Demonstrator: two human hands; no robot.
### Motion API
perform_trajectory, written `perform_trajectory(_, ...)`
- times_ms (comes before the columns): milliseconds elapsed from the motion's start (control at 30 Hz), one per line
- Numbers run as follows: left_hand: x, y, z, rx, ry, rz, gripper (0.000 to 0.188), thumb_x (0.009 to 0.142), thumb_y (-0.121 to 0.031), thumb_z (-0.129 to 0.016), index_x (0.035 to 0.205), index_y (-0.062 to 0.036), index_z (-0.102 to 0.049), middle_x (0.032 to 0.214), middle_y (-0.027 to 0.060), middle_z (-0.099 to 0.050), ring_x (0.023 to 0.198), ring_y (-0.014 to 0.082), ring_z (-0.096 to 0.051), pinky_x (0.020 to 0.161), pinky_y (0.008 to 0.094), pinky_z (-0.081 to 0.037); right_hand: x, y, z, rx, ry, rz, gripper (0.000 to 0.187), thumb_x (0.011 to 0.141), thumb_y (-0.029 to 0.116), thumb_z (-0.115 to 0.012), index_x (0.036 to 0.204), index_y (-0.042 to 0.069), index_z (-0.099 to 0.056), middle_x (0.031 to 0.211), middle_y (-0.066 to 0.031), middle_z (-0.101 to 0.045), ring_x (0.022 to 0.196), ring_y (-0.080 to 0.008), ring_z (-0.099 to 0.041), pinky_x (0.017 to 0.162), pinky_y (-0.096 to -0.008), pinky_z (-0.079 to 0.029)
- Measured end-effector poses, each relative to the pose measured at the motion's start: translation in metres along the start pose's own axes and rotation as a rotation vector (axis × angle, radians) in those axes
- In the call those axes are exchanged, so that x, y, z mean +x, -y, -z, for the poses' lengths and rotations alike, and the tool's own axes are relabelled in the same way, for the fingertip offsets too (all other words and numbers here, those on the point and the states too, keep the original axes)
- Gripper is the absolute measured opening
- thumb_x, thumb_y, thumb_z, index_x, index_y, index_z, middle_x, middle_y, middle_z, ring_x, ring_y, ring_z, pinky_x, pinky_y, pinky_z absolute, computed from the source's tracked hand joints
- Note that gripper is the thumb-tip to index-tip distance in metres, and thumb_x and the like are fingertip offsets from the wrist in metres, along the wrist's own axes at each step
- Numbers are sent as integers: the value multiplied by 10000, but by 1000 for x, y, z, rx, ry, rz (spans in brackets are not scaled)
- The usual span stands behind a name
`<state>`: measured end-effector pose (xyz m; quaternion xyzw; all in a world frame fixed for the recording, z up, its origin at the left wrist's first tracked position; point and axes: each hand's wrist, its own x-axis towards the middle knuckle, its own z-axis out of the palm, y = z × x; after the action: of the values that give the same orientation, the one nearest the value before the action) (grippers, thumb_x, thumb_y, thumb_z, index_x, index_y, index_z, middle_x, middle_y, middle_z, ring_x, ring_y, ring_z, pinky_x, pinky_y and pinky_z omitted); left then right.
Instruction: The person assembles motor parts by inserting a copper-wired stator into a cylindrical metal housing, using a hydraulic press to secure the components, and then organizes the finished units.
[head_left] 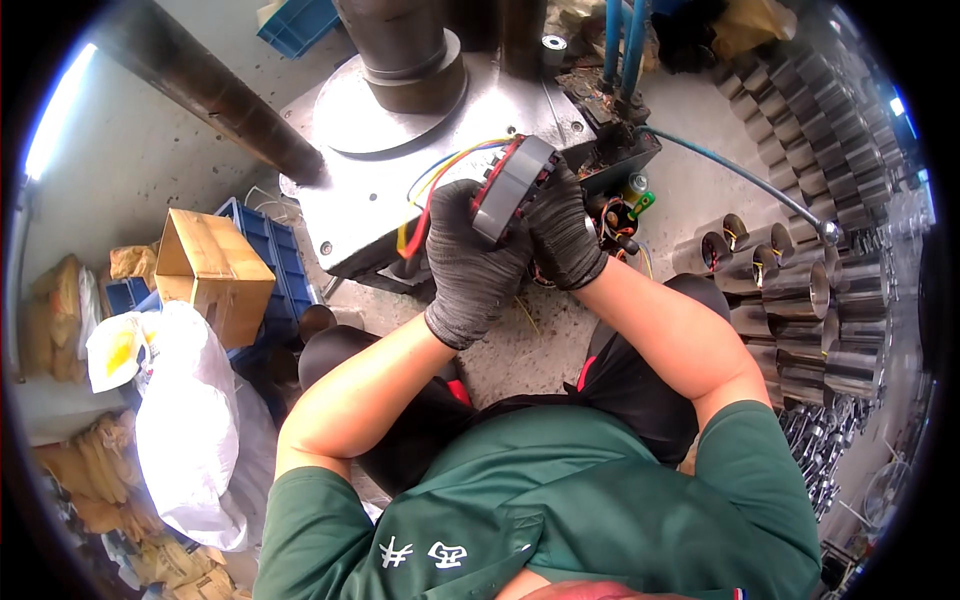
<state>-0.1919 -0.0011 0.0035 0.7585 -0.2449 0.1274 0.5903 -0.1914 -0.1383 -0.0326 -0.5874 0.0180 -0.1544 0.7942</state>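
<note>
Clamping smooth grey ring (516,188) in both hands (472,262) (562,235), ribbed dark gloves (458,308); thin coloured wires (418,232) curving.

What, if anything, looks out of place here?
Nothing looks clearly damaged or spilled. Mildly odd: a green-handled tool sits among loose wired parts beside the right hand, which looks cluttered.

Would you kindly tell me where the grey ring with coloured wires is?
In the head view, the grey ring is just above centre, held between the black-gloved left hand and right hand.
</note>
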Motion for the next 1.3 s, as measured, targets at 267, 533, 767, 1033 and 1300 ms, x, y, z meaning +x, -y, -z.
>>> perform_trajectory(267, 26, 0, 13, -522, 31, 439, 364, 886, -26, -717, 1183, 19, -512, 997, 114, -674, 860, 146, -671, 742, 290, -582, -1, 28, 1, -181, 11, -149, 490, 891, 203, -743, 1298, -29, -602, 1129, -99, -713, 1003, -176, -664, 895, -337, -560)
perform_trajectory(533, 43, 10, 37, -1075, 164, 685, 398, 820, -82, -582, 1207, 9, -572, 1027, 129, -671, 868, 217, -709, 743, 362, -636, -18, 77, 13, -153, 244, -209, 653, 911, 291, -753, 1433, -35, -537, 1293, -121, -658, 1183, -177, -609, 1053, -330, -483)
perform_trajectory(767, 45, -3, 43, -1108, 172, 672, 327, 842, -162, -648, 1128, -22, -571, 954, 79, -608, 881, 192, -653, 830, 368, -600, -23, 73, 16, -62, 215, -147, 721, 858, 239, -821, 1449, -36, -513, 1276, -120, -672, 1133, -178, -646, 1011, -333, -529)
perform_trajectory(1033, 44, 25, 42, -1210, 70, 845, 628, 1031, -570, -487, 1275, 1, -581, 1083, 162, -687, 1090, 334, -674, 1054, 519, -517, -21, 76, 13, -154, 194, -110, 740, 852, 257, -825, 1457, -31, -513, 1208, -107, -700, 1069, -161, -660, 947, -323, -555)
perform_trajectory(1300, 47, 16, 44, -1230, 53, 799, 700, 1050, -611, -379, 1337, 4, -550, 1080, 172, -676, 964, 306, -674, 994, 489, -529, -20, 77, 12, -119, 195, -120, 734, 858, 260, -809, 1458, -40, -512, 1214, -108, -696, 1070, -163, -657, 969, -320, -546)
